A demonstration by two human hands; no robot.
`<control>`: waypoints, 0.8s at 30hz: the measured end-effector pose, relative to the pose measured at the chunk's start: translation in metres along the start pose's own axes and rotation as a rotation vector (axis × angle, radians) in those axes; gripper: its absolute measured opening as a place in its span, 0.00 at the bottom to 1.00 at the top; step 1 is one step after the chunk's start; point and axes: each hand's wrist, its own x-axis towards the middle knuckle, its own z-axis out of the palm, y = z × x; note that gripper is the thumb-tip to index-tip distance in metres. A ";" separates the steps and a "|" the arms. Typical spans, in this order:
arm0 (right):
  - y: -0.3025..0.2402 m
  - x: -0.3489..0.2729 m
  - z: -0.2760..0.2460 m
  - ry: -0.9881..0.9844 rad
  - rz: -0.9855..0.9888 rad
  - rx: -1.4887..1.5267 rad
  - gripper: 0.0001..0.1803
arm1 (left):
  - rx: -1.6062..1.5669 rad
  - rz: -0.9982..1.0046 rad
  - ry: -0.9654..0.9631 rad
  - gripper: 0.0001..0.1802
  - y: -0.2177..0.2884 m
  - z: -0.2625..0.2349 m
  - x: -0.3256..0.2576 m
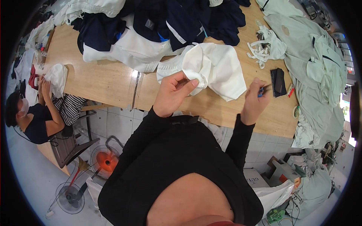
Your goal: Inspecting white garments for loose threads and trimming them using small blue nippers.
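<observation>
My left hand [172,93] pinches a fold of a white garment [227,71] between thumb and fingers. The cloth spreads to the right over the wooden table, and a gathered, elastic-looking edge shows at its left. Right of the garment, my right hand [257,98] is closed around small blue thread snips [260,92], raised a little apart from the cloth. A dark tip juts out to the right of the fist; most of the tool is hidden by the fingers.
Navy and white garments [158,26] are heaped along the far side of the table [113,88]. Right lie white straps [260,49], a black pouch [278,83] and pale green cloth [316,75]. A co-worker [37,116] handles white cloth at left; fans [106,162] stand below.
</observation>
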 end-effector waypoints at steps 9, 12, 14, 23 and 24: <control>-0.029 -0.050 0.055 -0.349 -0.041 -0.146 0.10 | -0.059 0.017 -0.082 0.13 -0.002 0.006 0.006; -0.026 -0.037 0.058 -0.302 -0.102 -0.185 0.06 | 0.030 0.013 -0.086 0.14 -0.011 -0.007 0.006; -0.007 -0.023 0.032 -0.144 -0.099 -0.167 0.06 | -0.187 0.013 0.038 0.15 -0.009 -0.030 0.000; 0.113 -0.016 -0.121 -0.106 0.037 -0.805 0.20 | 0.538 0.333 0.677 0.19 -0.044 -0.078 -0.016; 0.120 -0.019 -0.119 -0.108 0.033 -0.806 0.20 | 0.423 0.274 0.432 0.19 -0.045 -0.056 -0.016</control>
